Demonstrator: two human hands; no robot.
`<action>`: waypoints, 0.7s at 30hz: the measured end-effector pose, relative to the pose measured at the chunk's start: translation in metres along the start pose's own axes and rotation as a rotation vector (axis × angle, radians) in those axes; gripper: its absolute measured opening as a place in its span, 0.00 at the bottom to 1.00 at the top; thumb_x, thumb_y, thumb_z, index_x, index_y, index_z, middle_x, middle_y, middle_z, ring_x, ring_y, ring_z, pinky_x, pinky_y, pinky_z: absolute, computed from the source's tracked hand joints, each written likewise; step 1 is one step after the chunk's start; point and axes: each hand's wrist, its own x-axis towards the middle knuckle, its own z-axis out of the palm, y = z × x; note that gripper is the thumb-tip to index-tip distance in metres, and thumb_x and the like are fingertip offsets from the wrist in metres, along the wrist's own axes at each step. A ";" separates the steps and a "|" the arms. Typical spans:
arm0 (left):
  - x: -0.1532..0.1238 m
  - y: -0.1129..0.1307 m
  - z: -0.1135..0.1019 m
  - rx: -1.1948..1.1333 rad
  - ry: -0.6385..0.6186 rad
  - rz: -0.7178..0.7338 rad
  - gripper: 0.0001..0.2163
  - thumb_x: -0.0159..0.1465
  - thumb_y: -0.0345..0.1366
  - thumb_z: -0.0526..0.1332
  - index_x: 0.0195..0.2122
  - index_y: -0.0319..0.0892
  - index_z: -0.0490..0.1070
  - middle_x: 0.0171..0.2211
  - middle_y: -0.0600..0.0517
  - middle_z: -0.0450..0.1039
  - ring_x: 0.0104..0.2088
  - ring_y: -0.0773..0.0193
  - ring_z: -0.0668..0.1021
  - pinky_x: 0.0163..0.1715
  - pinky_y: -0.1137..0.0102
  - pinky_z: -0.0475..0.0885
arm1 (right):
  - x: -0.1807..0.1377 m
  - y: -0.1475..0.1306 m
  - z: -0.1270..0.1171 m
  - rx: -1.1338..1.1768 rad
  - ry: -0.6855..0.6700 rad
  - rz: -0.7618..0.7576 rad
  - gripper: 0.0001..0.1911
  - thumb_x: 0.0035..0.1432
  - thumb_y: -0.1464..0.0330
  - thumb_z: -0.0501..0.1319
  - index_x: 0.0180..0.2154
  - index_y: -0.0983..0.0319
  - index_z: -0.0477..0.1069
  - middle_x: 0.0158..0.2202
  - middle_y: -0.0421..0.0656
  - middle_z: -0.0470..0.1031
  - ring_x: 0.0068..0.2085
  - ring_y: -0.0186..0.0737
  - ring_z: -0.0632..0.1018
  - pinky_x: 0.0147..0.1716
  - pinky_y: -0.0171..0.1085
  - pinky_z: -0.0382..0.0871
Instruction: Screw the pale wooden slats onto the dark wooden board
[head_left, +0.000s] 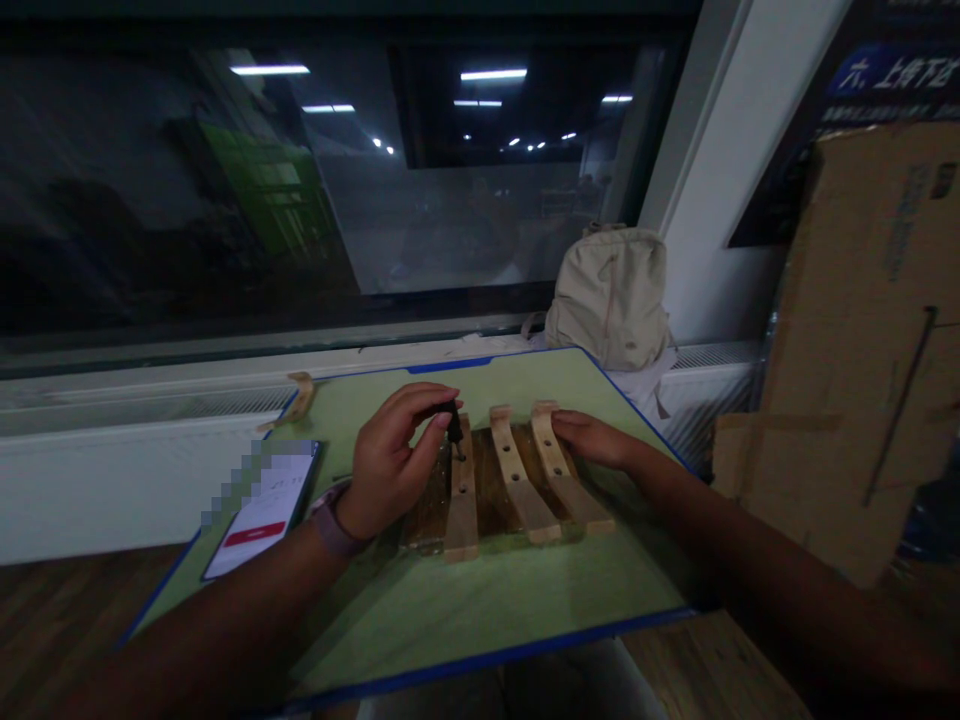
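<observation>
The left hand [390, 470] pinches a dark tool [454, 425], its tip on the left slat [463, 510]. The right hand [596, 440] rests on the far end of the right slat [570, 485]. A phone [262, 510] lies left on the green desk [487, 610].

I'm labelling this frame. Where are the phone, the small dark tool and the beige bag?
phone [262, 508], head view, on its lit screen.
small dark tool [454, 428], head view, on its dark shaft.
beige bag [611, 295], head view, on its front panel.
</observation>
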 end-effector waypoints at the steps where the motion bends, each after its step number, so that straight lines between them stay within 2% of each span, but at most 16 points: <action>1: 0.001 0.001 0.000 0.033 0.001 0.044 0.10 0.65 0.29 0.59 0.47 0.44 0.71 0.42 0.48 0.74 0.43 0.62 0.78 0.44 0.64 0.75 | 0.000 0.000 0.000 0.011 -0.002 -0.003 0.17 0.59 0.57 0.57 0.37 0.64 0.76 0.42 0.48 0.78 0.44 0.44 0.75 0.47 0.41 0.67; 4: 0.005 0.004 -0.002 0.123 0.023 0.161 0.08 0.62 0.29 0.64 0.42 0.44 0.72 0.39 0.50 0.73 0.41 0.63 0.77 0.41 0.67 0.75 | 0.001 0.001 0.001 0.053 -0.015 -0.001 0.19 0.59 0.55 0.57 0.35 0.64 0.76 0.39 0.47 0.78 0.42 0.43 0.75 0.44 0.40 0.68; 6: 0.006 0.005 -0.003 0.158 0.041 0.186 0.08 0.60 0.29 0.66 0.41 0.44 0.72 0.37 0.51 0.72 0.39 0.65 0.76 0.38 0.69 0.74 | 0.001 0.002 0.002 0.066 -0.018 -0.009 0.19 0.59 0.54 0.57 0.33 0.63 0.75 0.37 0.46 0.78 0.41 0.43 0.75 0.43 0.40 0.68; 9: 0.005 0.003 -0.003 0.182 0.032 0.170 0.09 0.61 0.28 0.64 0.42 0.44 0.73 0.36 0.51 0.73 0.39 0.65 0.76 0.39 0.69 0.74 | 0.001 0.002 0.002 0.072 -0.024 -0.020 0.20 0.58 0.53 0.58 0.35 0.64 0.75 0.38 0.46 0.78 0.40 0.43 0.75 0.43 0.40 0.68; 14: -0.001 -0.001 -0.001 0.057 -0.008 0.044 0.13 0.65 0.27 0.59 0.51 0.44 0.69 0.42 0.47 0.74 0.43 0.62 0.77 0.44 0.65 0.75 | -0.001 -0.002 0.002 0.073 -0.010 -0.014 0.18 0.58 0.55 0.59 0.37 0.63 0.75 0.40 0.47 0.78 0.42 0.43 0.75 0.45 0.40 0.67; 18: 0.000 -0.001 0.000 0.030 -0.032 0.094 0.11 0.65 0.27 0.58 0.47 0.44 0.70 0.42 0.47 0.73 0.45 0.61 0.76 0.44 0.63 0.74 | 0.000 -0.002 0.003 0.102 -0.019 -0.003 0.17 0.57 0.55 0.59 0.33 0.63 0.74 0.37 0.46 0.78 0.40 0.44 0.75 0.42 0.40 0.68; 21: 0.000 -0.003 0.001 0.072 0.012 0.133 0.12 0.63 0.27 0.61 0.46 0.45 0.70 0.41 0.48 0.71 0.43 0.61 0.75 0.43 0.63 0.73 | 0.000 -0.001 0.004 0.112 -0.008 0.010 0.18 0.57 0.54 0.59 0.34 0.63 0.74 0.38 0.46 0.78 0.40 0.43 0.75 0.41 0.39 0.69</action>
